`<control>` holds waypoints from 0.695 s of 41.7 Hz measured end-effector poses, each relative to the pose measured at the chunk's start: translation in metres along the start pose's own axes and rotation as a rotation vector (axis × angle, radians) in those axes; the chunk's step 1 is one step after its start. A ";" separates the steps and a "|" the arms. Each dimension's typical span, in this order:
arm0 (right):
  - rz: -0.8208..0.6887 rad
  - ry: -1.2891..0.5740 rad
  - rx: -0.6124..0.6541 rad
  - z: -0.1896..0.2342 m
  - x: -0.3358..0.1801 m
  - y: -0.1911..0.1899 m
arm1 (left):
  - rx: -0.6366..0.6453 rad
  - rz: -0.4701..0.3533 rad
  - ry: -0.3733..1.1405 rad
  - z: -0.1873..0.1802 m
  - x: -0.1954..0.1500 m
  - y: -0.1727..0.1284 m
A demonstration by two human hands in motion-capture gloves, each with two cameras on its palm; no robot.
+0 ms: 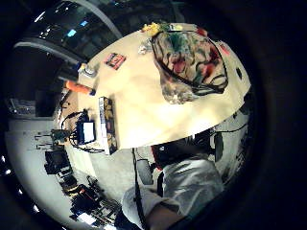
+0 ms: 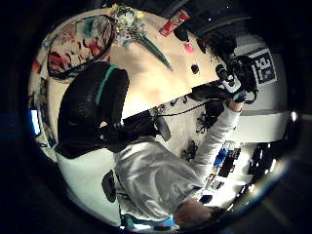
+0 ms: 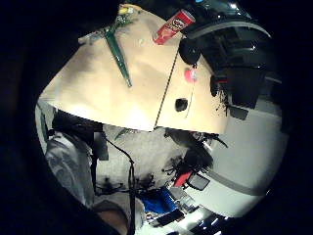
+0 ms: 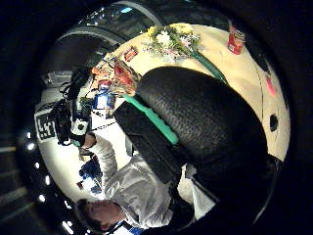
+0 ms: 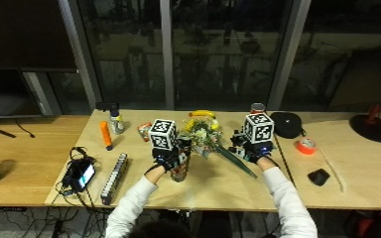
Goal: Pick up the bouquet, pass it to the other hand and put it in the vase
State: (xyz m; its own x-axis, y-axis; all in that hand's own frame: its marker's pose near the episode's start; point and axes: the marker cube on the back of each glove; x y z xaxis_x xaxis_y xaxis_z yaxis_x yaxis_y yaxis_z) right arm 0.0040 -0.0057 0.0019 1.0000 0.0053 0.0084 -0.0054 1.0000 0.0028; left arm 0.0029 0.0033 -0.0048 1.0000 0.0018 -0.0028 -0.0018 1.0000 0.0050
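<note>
Bouquet (image 5: 207, 136) lies ungrasped on the table (image 5: 197, 186) between my raised hands, finger state indeterminable; I grasp it next.

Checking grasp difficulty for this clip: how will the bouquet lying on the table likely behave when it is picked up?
The bouquet probably droops at its wide flower head, since that end looks loose and bushy. Its long, narrow green stem wrap looks stiffer, so it may suit a grip. Lying flat, it seems unlikely to roll.
</note>
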 end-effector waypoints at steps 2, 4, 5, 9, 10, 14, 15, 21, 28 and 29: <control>0.007 -0.007 0.000 0.000 0.003 -0.003 | -0.005 0.003 0.001 0.002 -0.001 -0.001; 0.021 -0.017 -0.002 -0.001 0.006 -0.007 | -0.013 0.007 0.002 0.005 -0.002 -0.003; 0.029 -0.022 -0.004 -0.001 0.008 -0.008 | -0.016 0.008 0.003 0.006 -0.002 -0.004; 0.054 -0.029 -0.007 -0.003 0.014 -0.011 | -0.018 0.011 -0.002 0.006 -0.003 -0.004; 0.057 -0.029 -0.007 -0.003 0.014 -0.011 | -0.017 0.011 -0.003 0.006 -0.003 -0.004; 0.057 -0.027 -0.009 -0.001 0.017 -0.012 | -0.015 0.011 -0.003 0.002 -0.004 -0.001; 0.057 -0.026 -0.010 -0.001 0.018 -0.012 | -0.017 0.011 -0.003 0.002 -0.005 -0.001; 0.087 -0.022 -0.007 -0.010 0.013 -0.004 | -0.008 0.001 -0.013 -0.001 -0.011 0.000; 0.167 -0.080 0.036 -0.036 0.016 -0.006 | 0.080 0.049 -0.017 -0.007 -0.016 0.005; 0.182 -0.092 0.039 -0.039 0.018 -0.009 | 0.092 0.053 -0.015 -0.008 -0.016 0.006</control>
State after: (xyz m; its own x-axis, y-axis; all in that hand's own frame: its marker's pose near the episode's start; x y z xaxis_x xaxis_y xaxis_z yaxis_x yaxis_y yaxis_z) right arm 0.0225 -0.0140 -0.0366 0.9775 0.1840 0.1031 -0.1881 0.9816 0.0318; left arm -0.0134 0.0089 -0.0128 0.9984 0.0544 0.0153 -0.0556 0.9938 0.0964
